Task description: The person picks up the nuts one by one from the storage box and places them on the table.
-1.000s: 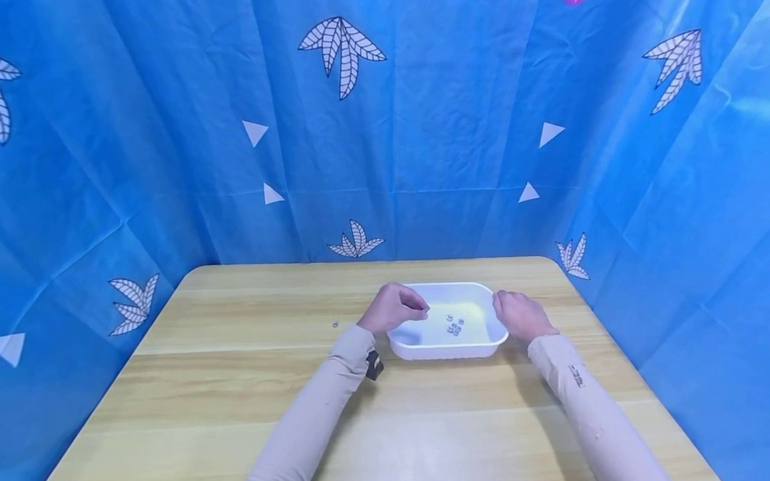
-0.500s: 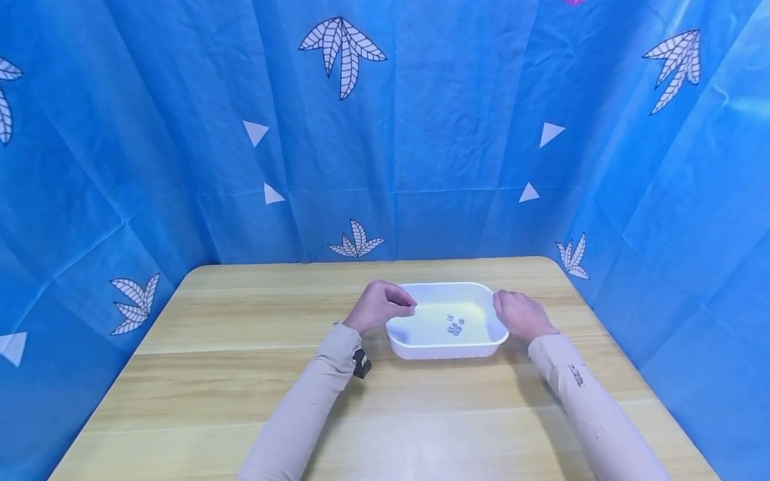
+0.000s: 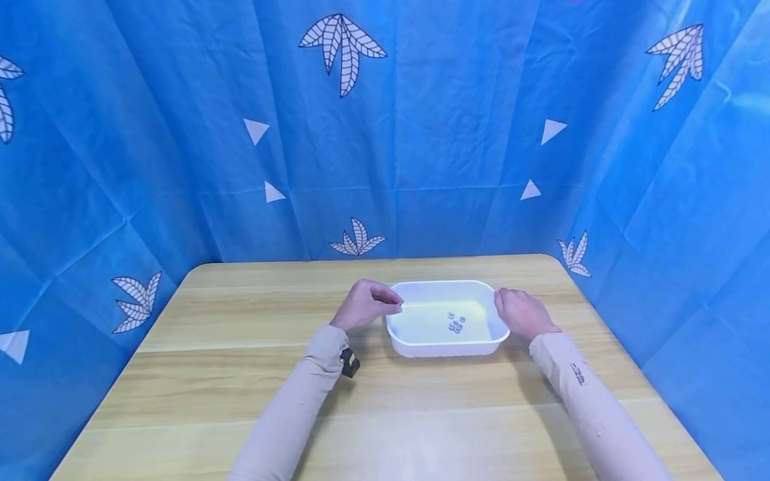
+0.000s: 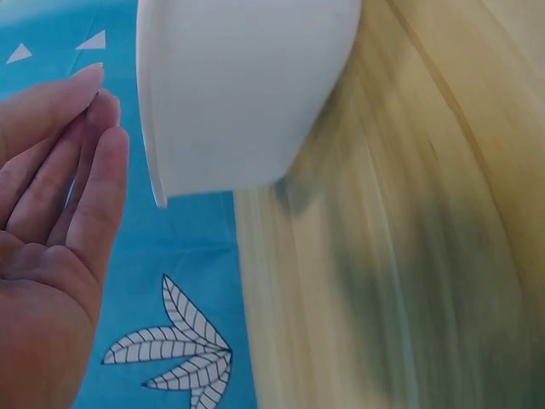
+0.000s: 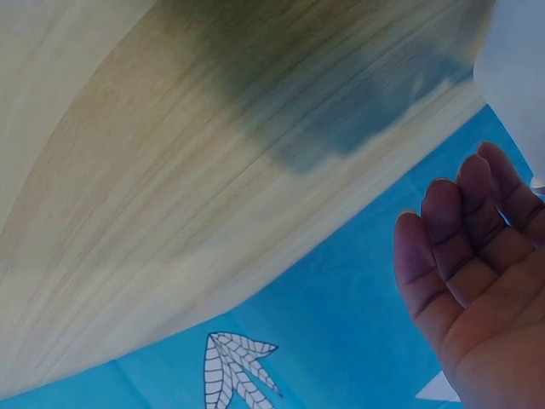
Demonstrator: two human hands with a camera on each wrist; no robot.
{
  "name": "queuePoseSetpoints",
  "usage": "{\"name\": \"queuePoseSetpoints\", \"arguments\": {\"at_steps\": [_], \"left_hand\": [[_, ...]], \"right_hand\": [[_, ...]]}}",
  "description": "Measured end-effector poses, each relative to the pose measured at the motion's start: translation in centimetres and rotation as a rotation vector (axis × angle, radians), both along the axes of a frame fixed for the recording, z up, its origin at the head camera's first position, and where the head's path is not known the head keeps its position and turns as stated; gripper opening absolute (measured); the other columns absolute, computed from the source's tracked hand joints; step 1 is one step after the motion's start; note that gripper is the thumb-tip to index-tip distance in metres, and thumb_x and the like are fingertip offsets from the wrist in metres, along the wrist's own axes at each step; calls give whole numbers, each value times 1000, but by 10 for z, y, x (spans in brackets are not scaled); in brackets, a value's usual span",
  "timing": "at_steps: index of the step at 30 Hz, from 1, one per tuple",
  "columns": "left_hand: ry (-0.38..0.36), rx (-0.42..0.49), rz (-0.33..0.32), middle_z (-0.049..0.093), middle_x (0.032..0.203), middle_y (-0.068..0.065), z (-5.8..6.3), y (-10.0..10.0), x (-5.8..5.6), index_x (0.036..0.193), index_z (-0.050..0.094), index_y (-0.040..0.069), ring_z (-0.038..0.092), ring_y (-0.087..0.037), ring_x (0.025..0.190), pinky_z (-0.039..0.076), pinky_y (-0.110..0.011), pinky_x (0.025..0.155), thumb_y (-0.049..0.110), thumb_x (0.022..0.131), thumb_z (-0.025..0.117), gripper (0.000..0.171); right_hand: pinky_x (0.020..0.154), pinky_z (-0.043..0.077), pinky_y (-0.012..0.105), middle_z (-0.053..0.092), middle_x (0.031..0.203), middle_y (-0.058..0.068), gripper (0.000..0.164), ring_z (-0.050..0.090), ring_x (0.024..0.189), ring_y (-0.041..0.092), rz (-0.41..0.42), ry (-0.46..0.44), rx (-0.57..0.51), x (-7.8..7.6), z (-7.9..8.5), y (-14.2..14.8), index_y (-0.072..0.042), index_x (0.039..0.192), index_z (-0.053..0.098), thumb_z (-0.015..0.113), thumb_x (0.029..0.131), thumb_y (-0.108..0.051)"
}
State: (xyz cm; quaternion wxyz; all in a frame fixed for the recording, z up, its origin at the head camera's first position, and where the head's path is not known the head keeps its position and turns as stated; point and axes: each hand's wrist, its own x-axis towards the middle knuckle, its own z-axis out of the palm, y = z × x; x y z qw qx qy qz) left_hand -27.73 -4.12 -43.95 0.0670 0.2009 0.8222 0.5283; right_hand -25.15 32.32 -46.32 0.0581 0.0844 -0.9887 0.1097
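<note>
A white plastic tray (image 3: 448,349) stands on the table, several small silvery nut-like pieces (image 3: 455,327) lying loose on its floor. My right hand (image 3: 522,315) grips its right end; in the right wrist view that hand's fingers (image 5: 451,243) lie along the outside of the wall. Over the opposite rim is my left hand (image 3: 363,305), thumb and index fingertips pinched together on a tiny piece, mostly hidden by the fingers. The left wrist view shows the tray's outer wall (image 4: 238,94) beside the left hand (image 4: 51,213), with a gap between them.
The wooden table (image 3: 240,377) ends at a blue patterned curtain (image 3: 452,144) behind and on both sides. A black wrist device (image 3: 350,363) sits at the left cuff.
My left hand has moved left from above the tray's inside to its left rim, still pinching. Its arm now covers a small piece seen earlier on the table. The right hand stays put.
</note>
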Motion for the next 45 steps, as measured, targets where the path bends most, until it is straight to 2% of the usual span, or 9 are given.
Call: {"name": "queuePoseSetpoints", "arguments": {"at_steps": [10,18,25,30,40,45], "left_hand": [[-15,39,36,80,101,-5,-8,-22,-4,99,82,11,73,-14,92,62,-30,86,10,84,85,16],[-24,36,59,79,105,-9,-15,-40,-7,109,78,2,74,-16,93,63,-30,86,9,85,84,26],[-36,28,94,80,105,-8,-21,-54,-11,108,79,6,74,-14,93,62,-29,87,9,85,83,23],[-42,0,115,79,107,-8,-25,-62,-11,105,80,9,73,-16,93,61,-30,89,10,85,83,20],[-38,-69,153,78,108,-8,-44,-80,-16,104,80,9,71,-17,91,59,-31,87,10,84,84,20],[-25,-99,147,79,105,-8,-48,-88,-22,103,80,7,71,-16,89,58,-31,86,9,84,83,19]], "right_hand": [[90,58,60,72,100,23,42,70,98,44,1,-12,1,0,2,-1,2,110,66,35,110,-25],[90,58,60,73,100,23,42,70,98,45,-4,-15,-3,2,4,-3,2,108,67,34,110,-25],[90,58,59,72,98,22,42,70,96,44,0,-15,-6,-1,1,-1,2,108,66,34,110,-24],[90,58,60,72,99,23,41,70,97,45,-2,-21,-3,-2,1,0,1,107,66,34,110,-24],[90,57,61,72,99,23,41,70,98,46,-2,-35,-18,-1,-1,0,0,104,66,33,111,-25],[94,56,62,72,107,26,45,69,103,48,-2,-44,-33,-2,1,1,3,114,66,31,111,-26]]}}
